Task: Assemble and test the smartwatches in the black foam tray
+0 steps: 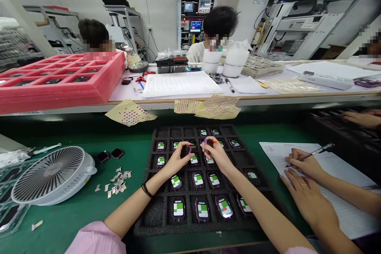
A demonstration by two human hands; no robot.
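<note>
While two dark devices are held over the middle of the frame, a green-topped desk is seen from head height, with a second desk carrying a pink foam tray at upper left and two seated co-workers beyond it. At lower right, a neighbouring person's hands are placed on a ruled sheet, with a pen held in one of them. At centre, a black foam tray is laid on the desk, its cells mostly filled with watch-like devices bearing green labels. At left, a white desk fan is lying tilted, with two loose dark devices and small paper scraps scattered nearby. The left hand is closed in a fingertip grip on one device, and the right hand is closed in a pinch grip on another, both just above the tray. An orange speck at the right fingertips cannot be identified. Careful handling is judged to depend on holding each device by its edges, clear of neighbouring cells.
</note>
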